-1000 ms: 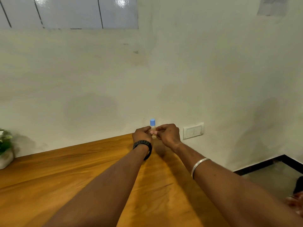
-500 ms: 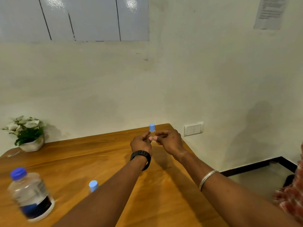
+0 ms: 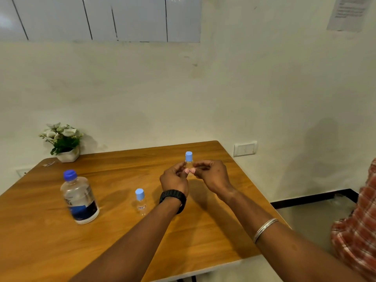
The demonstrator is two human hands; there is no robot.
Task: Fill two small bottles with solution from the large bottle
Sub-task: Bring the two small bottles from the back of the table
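I am looking down at a wooden table (image 3: pixel 101 241) with a warm orange-brown grain and a pale rim, pushed into the corner of a room with off-white plastered walls. A potted plant (image 3: pixel 64 142) with white flowers sits at the table's far left edge against the wall. A white switch plate (image 3: pixel 245 148) is fixed to the wall past the table's far right corner, and a sheet of paper (image 3: pixel 347 13) is stuck high on the right wall. Glossy pale panels (image 3: pixel 101 17) run along the top of the back wall. At the right edge I see a red checked garment (image 3: pixel 360 237).

My left hand (image 3: pixel 175 179) and right hand (image 3: pixel 211 176) meet above the far middle of the table, both with fingers curled in, pinching the body of a small clear bottle (image 3: pixel 189 162) between their fingertips. That bottle stands upright, long axis vertical, its light blue cap (image 3: pixel 189 156) on and pointing up above my fingers.

A second small bottle (image 3: pixel 140 202) stands upright on the table, near my left wrist, light blue cap on top. The large bottle (image 3: pixel 79 197), clear with a dark blue label and blue cap, stands further left, leaning slightly left in this wide view, cap upward.
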